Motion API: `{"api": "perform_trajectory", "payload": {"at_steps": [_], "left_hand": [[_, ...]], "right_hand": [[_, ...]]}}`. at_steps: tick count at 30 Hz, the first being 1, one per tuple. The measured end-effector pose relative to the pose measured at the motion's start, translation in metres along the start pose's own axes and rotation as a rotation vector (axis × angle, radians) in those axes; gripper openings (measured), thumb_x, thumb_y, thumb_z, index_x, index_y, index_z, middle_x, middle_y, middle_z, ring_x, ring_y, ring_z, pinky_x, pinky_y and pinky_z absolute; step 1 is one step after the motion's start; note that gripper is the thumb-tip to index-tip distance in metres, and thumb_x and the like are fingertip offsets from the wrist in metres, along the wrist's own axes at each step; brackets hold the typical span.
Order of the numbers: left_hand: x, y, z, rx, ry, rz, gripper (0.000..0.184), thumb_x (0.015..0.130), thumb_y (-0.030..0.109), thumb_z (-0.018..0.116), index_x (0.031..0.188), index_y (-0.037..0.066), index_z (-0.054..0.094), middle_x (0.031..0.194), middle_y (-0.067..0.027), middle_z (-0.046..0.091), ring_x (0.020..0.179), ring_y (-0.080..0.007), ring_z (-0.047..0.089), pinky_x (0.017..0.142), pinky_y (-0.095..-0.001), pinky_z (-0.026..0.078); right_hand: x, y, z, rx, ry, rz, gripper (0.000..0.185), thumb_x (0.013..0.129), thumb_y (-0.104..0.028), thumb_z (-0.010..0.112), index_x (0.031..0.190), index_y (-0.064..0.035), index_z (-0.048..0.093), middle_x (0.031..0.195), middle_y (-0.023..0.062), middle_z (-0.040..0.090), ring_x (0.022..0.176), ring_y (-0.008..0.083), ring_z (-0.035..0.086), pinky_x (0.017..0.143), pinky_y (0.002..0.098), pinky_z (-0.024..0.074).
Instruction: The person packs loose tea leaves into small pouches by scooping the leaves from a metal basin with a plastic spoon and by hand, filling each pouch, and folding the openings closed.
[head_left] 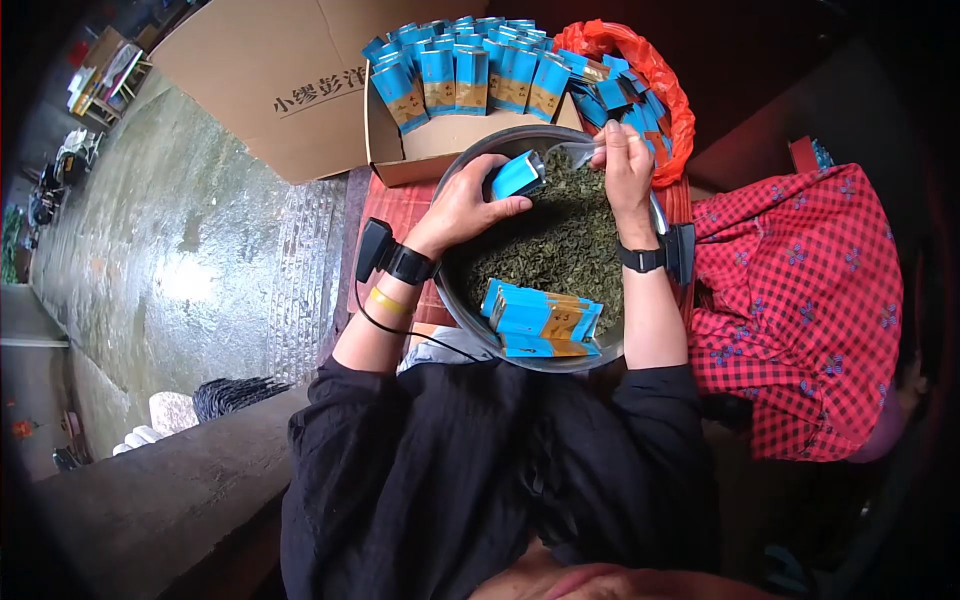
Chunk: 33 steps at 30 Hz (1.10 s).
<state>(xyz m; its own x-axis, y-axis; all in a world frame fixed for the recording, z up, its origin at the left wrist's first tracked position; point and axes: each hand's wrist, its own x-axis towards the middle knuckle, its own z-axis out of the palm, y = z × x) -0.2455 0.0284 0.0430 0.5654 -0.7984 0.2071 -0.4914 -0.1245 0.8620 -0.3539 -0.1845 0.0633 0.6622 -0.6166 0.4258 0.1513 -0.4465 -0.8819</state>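
Note:
My left hand (pixel 462 207) is closed around a blue packet (pixel 516 176), its open end facing right over the basin. My right hand (pixel 626 172) pinches the handle of a clear plastic scoop (pixel 570 154), whose bowl is close to the packet's mouth. Whether they touch, I cannot tell. Beneath both hands, dark green dried leaves (pixel 560 235), looking like tea, fill a round metal basin (pixel 452 312). A stack of flat blue and gold packets (pixel 540 317) lies on the leaves at the near side.
Beyond the basin, a cardboard box (pixel 425 168) holds many upright blue packets (pixel 472 80). Beside it, a red plastic bag (pixel 682 120) contains more packets. Red checked fabric (pixel 800 300) is at the right. A large printed cardboard panel (pixel 270 80) stands behind left, above wet floor (pixel 200 230).

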Motion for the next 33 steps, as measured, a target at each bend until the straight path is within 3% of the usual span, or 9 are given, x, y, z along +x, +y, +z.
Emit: {"api": "perform_trajectory", "payload": {"at_steps": [1, 5, 7, 11, 18, 21, 26, 29, 33], "left_hand": [[0.000, -0.003, 0.002, 0.012, 0.018, 0.037, 0.066, 0.074, 0.040, 0.080, 0.119, -0.001, 0.055, 0.109, -0.0210, 0.063, 0.103, -0.0325, 0.061, 0.088, -0.0392, 0.048], [0.000, -0.001, 0.001, 0.012, 0.006, 0.037, 0.065, 0.073, 0.039, 0.080, 0.119, -0.001, 0.055, 0.111, -0.0214, 0.062, 0.106, -0.0330, 0.059, 0.090, -0.0393, 0.047], [0.001, 0.004, -0.002, -0.003, -0.013, 0.025, 0.067, 0.073, 0.038, 0.081, 0.120, -0.001, 0.055, 0.112, -0.0216, 0.061, 0.107, -0.0334, 0.059, 0.091, -0.0395, 0.047], [-0.002, 0.001, 0.003, 0.087, 0.028, 0.110, 0.068, 0.072, 0.030, 0.081, 0.125, -0.001, 0.052, 0.117, -0.0219, 0.059, 0.112, -0.0354, 0.057, 0.094, -0.0404, 0.046], [-0.002, -0.007, 0.005, 0.081, 0.031, 0.155, 0.061, 0.074, 0.015, 0.074, 0.129, 0.000, 0.049, 0.121, -0.0228, 0.057, 0.117, -0.0380, 0.053, 0.098, -0.0410, 0.043], [-0.002, -0.010, 0.006, 0.071, 0.035, 0.187, 0.059, 0.076, 0.014, 0.073, 0.128, -0.001, 0.050, 0.121, -0.0229, 0.058, 0.116, -0.0380, 0.054, 0.097, -0.0409, 0.044], [-0.001, -0.012, 0.007, 0.016, 0.051, 0.183, 0.052, 0.079, 0.013, 0.070, 0.126, -0.002, 0.052, 0.116, -0.0236, 0.061, 0.112, -0.0387, 0.057, 0.095, -0.0410, 0.045], [-0.003, 0.001, 0.002, 0.006, 0.051, 0.137, 0.049, 0.081, 0.014, 0.069, 0.124, -0.002, 0.052, 0.115, -0.0242, 0.061, 0.112, -0.0385, 0.057, 0.093, -0.0410, 0.046], [0.001, -0.010, 0.005, -0.019, 0.072, 0.143, 0.045, 0.084, 0.015, 0.067, 0.123, -0.002, 0.053, 0.113, -0.0243, 0.062, 0.110, -0.0385, 0.058, 0.092, -0.0408, 0.046]], "right_hand": [[-0.003, -0.004, 0.003, 0.003, 0.001, 0.001, 0.033, 0.100, -0.029, 0.050, 0.083, -0.0033, 0.060, 0.064, 0.0012, 0.057, 0.057, 0.0075, 0.055, 0.052, 0.0235, 0.0452], [-0.020, -0.022, 0.022, -0.307, -0.120, -0.460, 0.016, 0.093, -0.022, 0.060, 0.088, -0.0068, 0.061, 0.075, 0.0095, 0.065, 0.069, 0.0275, 0.066, 0.059, 0.0354, 0.0501], [-0.027, -0.030, 0.033, -0.346, -0.193, -0.604, 0.013, 0.090, -0.021, 0.063, 0.088, -0.0083, 0.062, 0.077, 0.0080, 0.064, 0.071, 0.0280, 0.064, 0.060, 0.0366, 0.0492], [-0.028, -0.038, 0.034, -0.311, -0.216, -0.626, 0.011, 0.089, -0.019, 0.064, 0.087, -0.0087, 0.061, 0.077, 0.0070, 0.063, 0.071, 0.0278, 0.062, 0.061, 0.0375, 0.0477], [-0.021, -0.039, 0.014, -0.340, -0.029, -0.530, 0.019, 0.094, -0.020, 0.059, 0.086, -0.0032, 0.062, 0.075, 0.0106, 0.062, 0.069, 0.0281, 0.061, 0.062, 0.0363, 0.0466], [-0.028, -0.044, 0.026, -0.355, -0.208, -0.670, 0.013, 0.091, -0.015, 0.062, 0.085, -0.0028, 0.061, 0.077, 0.0104, 0.062, 0.070, 0.0292, 0.061, 0.062, 0.0356, 0.0468], [-0.027, -0.039, 0.029, -0.334, -0.241, -0.579, 0.013, 0.091, -0.015, 0.062, 0.088, -0.0027, 0.062, 0.079, 0.0110, 0.062, 0.072, 0.0292, 0.061, 0.063, 0.0352, 0.0475], [-0.018, -0.030, 0.013, -0.332, -0.053, -0.460, 0.022, 0.096, -0.021, 0.058, 0.090, -0.0005, 0.063, 0.081, 0.0109, 0.064, 0.075, 0.0225, 0.063, 0.066, 0.0324, 0.0485], [-0.011, -0.024, 0.005, -0.254, 0.005, -0.258, 0.025, 0.097, -0.022, 0.056, 0.090, 0.0010, 0.063, 0.077, 0.0097, 0.065, 0.069, 0.0170, 0.061, 0.066, 0.0280, 0.0482]]}}
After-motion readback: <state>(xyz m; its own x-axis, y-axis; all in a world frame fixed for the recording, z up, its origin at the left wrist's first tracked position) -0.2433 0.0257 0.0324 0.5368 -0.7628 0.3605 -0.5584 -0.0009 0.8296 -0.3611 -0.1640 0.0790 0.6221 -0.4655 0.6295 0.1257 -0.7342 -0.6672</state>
